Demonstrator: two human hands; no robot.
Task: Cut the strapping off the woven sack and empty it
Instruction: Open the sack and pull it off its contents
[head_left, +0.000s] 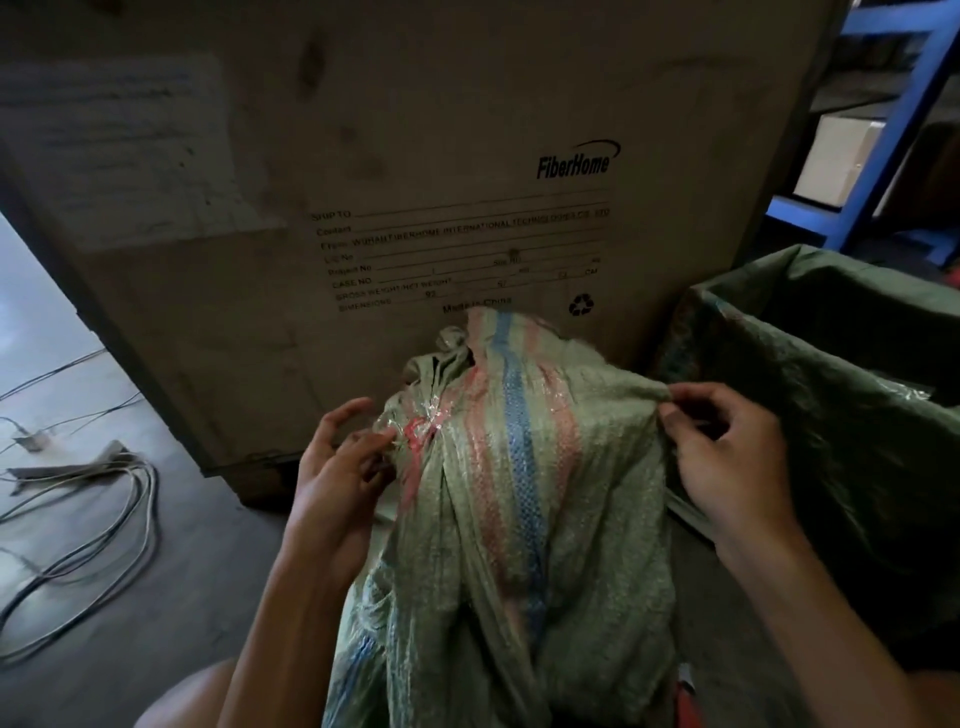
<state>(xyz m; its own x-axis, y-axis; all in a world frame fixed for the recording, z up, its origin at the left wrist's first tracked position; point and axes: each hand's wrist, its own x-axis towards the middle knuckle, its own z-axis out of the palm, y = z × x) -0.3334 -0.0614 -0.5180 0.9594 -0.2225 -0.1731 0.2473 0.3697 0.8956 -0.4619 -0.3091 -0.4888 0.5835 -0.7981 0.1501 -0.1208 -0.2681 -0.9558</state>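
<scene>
A green woven sack (519, 519) with red and blue stripes stands upright in front of me, its top bunched and knotted. Clear shiny tape or strapping (415, 423) is wound around the gathered cloth on its upper left. My left hand (337, 467) rests against that side, thumb and fingertips pinching the fabric by the taped knot. On the sack's upper right corner my right hand (727, 457) pinches a fold of the weave. No cutting tool is visible in either hand.
A tall cardboard crate (415, 156) printed "FiberHome" stands right behind the sack. A second open green sack (831, 364) sits to the right, a blue metal rack (883, 130) behind it. Loose cables and strap pieces (93, 519) lie on the concrete floor at left.
</scene>
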